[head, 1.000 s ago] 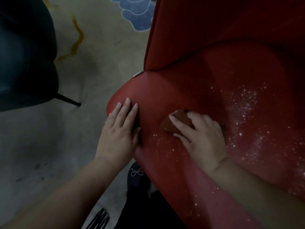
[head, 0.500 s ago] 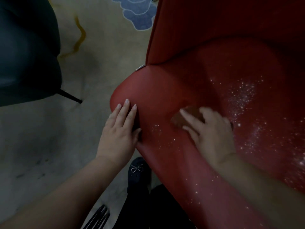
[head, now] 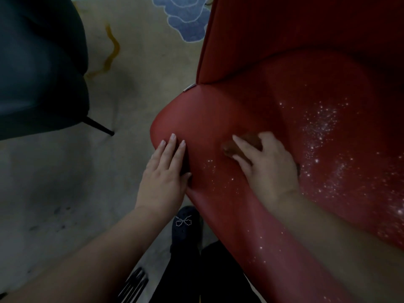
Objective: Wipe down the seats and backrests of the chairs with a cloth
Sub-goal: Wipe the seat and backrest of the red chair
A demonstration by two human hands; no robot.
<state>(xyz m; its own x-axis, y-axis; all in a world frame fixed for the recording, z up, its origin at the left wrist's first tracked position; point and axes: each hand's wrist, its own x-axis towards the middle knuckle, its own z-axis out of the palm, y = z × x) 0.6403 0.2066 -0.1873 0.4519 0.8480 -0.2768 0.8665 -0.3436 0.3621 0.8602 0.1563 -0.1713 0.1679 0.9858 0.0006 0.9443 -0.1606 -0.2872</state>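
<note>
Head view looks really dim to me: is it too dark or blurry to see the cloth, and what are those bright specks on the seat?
Head view: dim and underexposed, edges darkest, wide-angle bending at the borders. The cloth shows only as a dark reddish lump under the right hand, low contrast against the red seat. The specks are small glints, cause unclear. The left hand is sharp.

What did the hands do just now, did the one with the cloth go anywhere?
The right hand, gripping the small brown cloth, slid a little to the right across the red padded chair seat, then came partway back toward the left, wiping. Its grip on the cloth never let go. The left hand stayed flat on the seat's front corner, and the white speckles farther right look unchanged.
</note>
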